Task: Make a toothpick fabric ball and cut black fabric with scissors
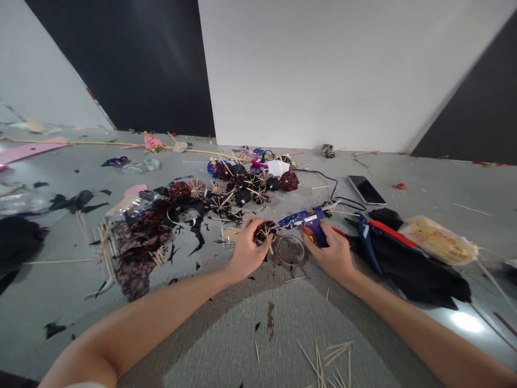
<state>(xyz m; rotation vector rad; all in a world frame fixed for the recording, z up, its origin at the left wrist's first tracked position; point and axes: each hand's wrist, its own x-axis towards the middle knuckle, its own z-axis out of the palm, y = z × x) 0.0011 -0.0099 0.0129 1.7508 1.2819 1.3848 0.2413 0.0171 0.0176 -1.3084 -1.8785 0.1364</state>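
Note:
My left hand (251, 248) is closed around a small dark ball with thin wooden sticks (265, 231) fanned across its face. In my right hand (333, 250) is a blue hot glue gun (305, 220), fingers wrapped about its handle. The gun's nozzle points left and comes close to the ball; whether it touches I cannot tell. Just beneath the nozzle lies a clear round ring (290, 250) on the grey floor. Behind my hands sits a cluster of similar balls, some with sticks (220, 203), some wrapped in dark red patterned cloth (289, 181).
A phone (365, 190) and a black cord (323, 174) lie behind the glue gun. To the right are blue-handled scissors (369, 242), black cloth (420, 277) and a yellow packet (438, 240). Patterned cloth (135, 269) lies left. Loose sticks (319, 364) are scattered in front.

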